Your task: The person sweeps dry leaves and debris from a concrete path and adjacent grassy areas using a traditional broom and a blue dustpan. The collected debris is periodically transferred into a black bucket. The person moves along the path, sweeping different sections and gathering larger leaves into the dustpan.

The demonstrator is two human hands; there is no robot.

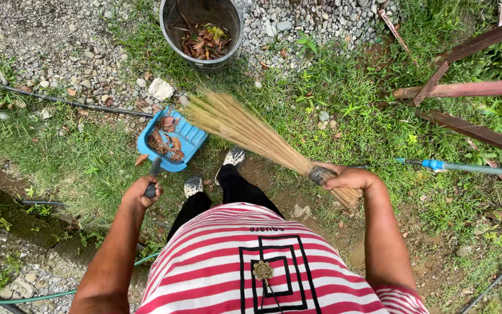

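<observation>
On the left we see a thin black hose (pixel 71 103) running across the grass and gravel (pixel 42 35), the stones grey, rounded and loose. Our left hand (pixel 142 195) is closed in a full fist around the dark handle of the blue dustpan (pixel 169 139), holding it low so that the pan's flat plastic lip lies against the ground. That tilt keeps the brown, curled dry leaves (pixel 164 139) gathered against its ribbed back wall instead of sliding out.

Just right of the pan, the straw-coloured bristles of the stick broom (pixel 245 128) fan out stiffly, their tips meeting the pan's open edge, so the two tools face each other. Beyond them, at the top, stands a round dark metal bucket (pixel 201 29) on the gravel, with more dead leaves and twigs lying at its bottom; it is near the pan but apart from it.

Below, our feet in pale perforated clogs (pixel 193 186) stand on bare dirt.

Farther right, our right hand (pixel 350 177) is shut tightly around the bound neck of the broom, where the thin sticks are tied into a hard bundle, gripping short for control. At the far right lie reddish-brown wooden beams (pixel 466 90) and a grey pipe with a blue fitting (pixel 437 164) on the grass.
</observation>
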